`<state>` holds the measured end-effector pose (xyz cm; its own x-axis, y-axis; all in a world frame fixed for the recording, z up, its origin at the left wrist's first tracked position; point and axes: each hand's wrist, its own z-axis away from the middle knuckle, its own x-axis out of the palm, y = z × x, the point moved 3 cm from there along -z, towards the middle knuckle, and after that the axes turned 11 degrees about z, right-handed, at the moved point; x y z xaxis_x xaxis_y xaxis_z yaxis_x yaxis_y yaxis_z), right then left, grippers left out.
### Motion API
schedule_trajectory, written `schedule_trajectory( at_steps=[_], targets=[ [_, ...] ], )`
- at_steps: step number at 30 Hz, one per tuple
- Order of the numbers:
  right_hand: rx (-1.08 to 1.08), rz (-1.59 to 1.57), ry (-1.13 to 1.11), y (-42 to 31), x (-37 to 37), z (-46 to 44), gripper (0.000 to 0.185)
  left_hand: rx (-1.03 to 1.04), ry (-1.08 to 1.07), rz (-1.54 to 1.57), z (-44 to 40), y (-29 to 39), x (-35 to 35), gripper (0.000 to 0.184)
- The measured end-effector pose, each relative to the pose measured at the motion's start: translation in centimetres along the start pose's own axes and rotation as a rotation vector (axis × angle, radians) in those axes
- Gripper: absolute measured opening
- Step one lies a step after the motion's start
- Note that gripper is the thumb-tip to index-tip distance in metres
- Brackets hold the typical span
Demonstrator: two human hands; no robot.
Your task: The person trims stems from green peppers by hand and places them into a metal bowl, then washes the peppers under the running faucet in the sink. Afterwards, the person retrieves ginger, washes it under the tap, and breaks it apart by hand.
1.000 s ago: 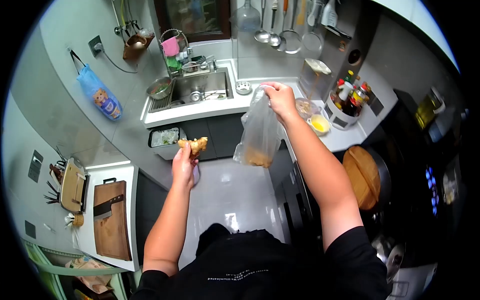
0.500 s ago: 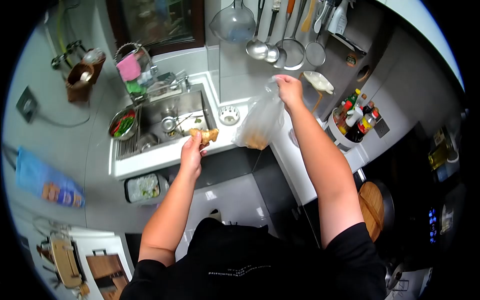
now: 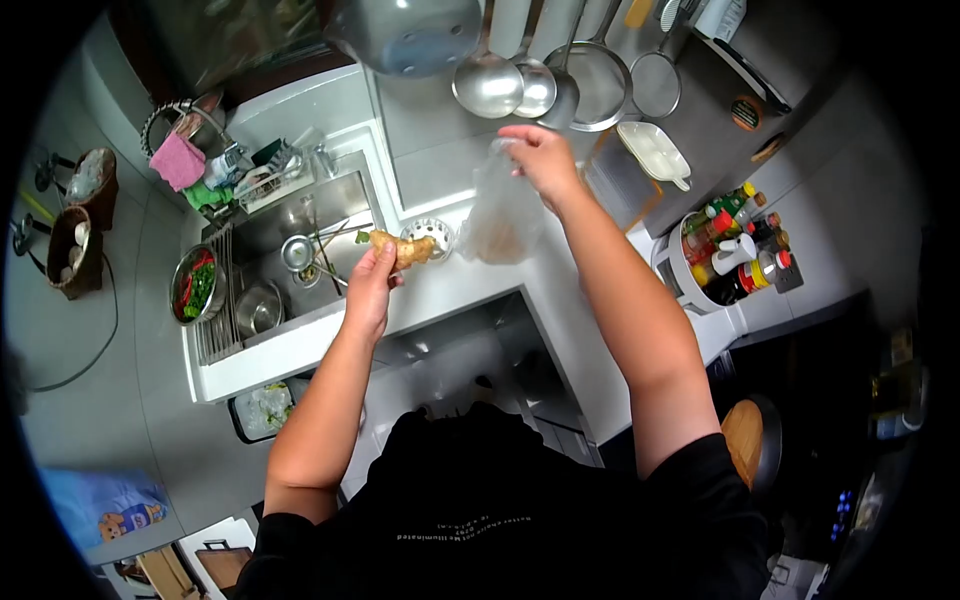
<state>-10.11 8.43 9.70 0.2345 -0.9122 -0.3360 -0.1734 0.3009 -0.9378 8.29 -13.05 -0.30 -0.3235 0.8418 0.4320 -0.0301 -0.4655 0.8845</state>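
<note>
My left hand (image 3: 371, 290) is closed around a knobbly tan piece of ginger (image 3: 413, 251), held up over the front edge of the sink (image 3: 356, 200). From my right hand (image 3: 545, 163) hangs a thin translucent plastic bag (image 3: 500, 215), its top pinched between thumb and fingers. Something brownish shows blurred in the bottom of the bag, which is over the white counter (image 3: 455, 285); whether it touches the counter I cannot tell. A round white perforated holder (image 3: 432, 236) is just behind the ginger, partly covered by it.
Left of the sink basin sits a metal bowl of red and green peppers (image 3: 199, 285). Ladles and strainers (image 3: 488, 85) hang on the back wall. Sauce bottles (image 3: 735, 280) crowd a round white rack at right. A bin (image 3: 263, 410) is below the counter's left front.
The view has shifted, bringing the hanging utensils nearer. The bag has swung back toward the wall over the counter. Both hands keep their hold on the ginger and the bag.
</note>
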Motion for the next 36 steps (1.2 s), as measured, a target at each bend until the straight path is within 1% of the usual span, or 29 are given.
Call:
schedule_trajectory(
  at_steps=[1, 4, 5, 8, 9, 12, 15, 18, 19, 21, 24, 27, 29, 30, 31, 34, 35, 36],
  targets=[
    [-0.022, -0.028, -0.052, 0.7, -0.2, -0.6, 0.032, 0.014, 0.007, -0.014, -0.7, 0.2, 0.8, 0.03],
    [0.0, -0.101, -0.195, 3.2, -1.5, -0.9, 0.045, 0.042, -0.097, -0.13, -2.2, 0.1, 3.2, 0.031],
    [-0.01, -0.13, -0.253, 4.5, -2.0, -0.9, 0.064, 0.044, -0.127, -0.162, -2.5, 0.1, 4.1, 0.032],
    [0.019, -0.186, -0.383, 6.6, -3.9, -0.1, 0.078, 0.057, -0.254, -0.145, -4.2, 0.1, 6.3, 0.033],
    [0.024, -0.13, -0.462, 7.3, -4.7, 0.0, 0.075, 0.082, -0.324, -0.162, -4.2, 0.9, 7.8, 0.033],
    [0.068, -0.203, -0.598, 9.2, -7.5, 0.3, 0.068, 0.161, -0.535, -0.251, -5.2, 3.5, 12.3, 0.032],
    [0.25, -0.097, -0.469, 11.0, -9.4, -0.2, 0.053, 0.341, -0.782, -0.485, -7.0, 4.9, 16.6, 0.034],
    [0.31, 0.16, -0.282, 13.3, -10.7, -0.1, 0.039, 0.076, -1.01, -0.808, -9.6, 2.4, 18.6, 0.033],
    [0.262, 0.363, -0.209, 14.3, -11.4, -0.2, 0.036, 0.016, -1.016, -1.004, -10.5, 0.9, 17.5, 0.035],
    [0.154, 0.763, -0.067, 16.5, -13.0, -0.1, 0.031, -0.2, -0.962, -1.334, -11.5, -1.5, 13.6, 0.036],
    [0.298, 1.032, -0.116, 18.8, -12.8, 1.2, 0.03, -0.373, -0.781, -1.422, -11.1, -3.8, 8.6, 0.035],
    [-0.356, 1.255, 0.442, 11.4, -9.7, 3.1, 0.026, -0.361, -0.799, -1.403, -10.1, -4.8, 7.0, 0.036],
    [-0.776, 0.817, 0.233, 7.9, -5.8, 3.0, 0.024, -0.178, -0.828, -1.423, -9.5, -5.4, 6.2, 0.038],
    [-0.833, 0.684, -0.069, 7.4, -3.0, 3.9, 0.019, -0.088, -0.843, -1.435, -9.0, -5.6, 5.9, 0.038],
    [-0.715, 0.706, -0.411, 7.6, -0.2, 4.3, 0.014, -0.233, -0.825, -1.406, -8.7, -5.2, 6.2, 0.042],
    [-0.271, 1.256, -0.747, 14.0, 5.0, 2.6, 0.013, -0.192, -0.812, -1.529, -8.3, -5.7, 5.8, 0.045],
    [-0.181, 1.247, -0.717, 15.3, 5.2, 1.4, 0.012, -0.214, -0.804, -1.556, -8.2, -5.9, 5.9, 0.046],
    [-0.093, 1.237, -0.688, 16.4, 5.0, 0.1, 0.017, -0.239, -0.794, -1.582, -8.1, -6.0, 6.0, 0.046]
  ],
)
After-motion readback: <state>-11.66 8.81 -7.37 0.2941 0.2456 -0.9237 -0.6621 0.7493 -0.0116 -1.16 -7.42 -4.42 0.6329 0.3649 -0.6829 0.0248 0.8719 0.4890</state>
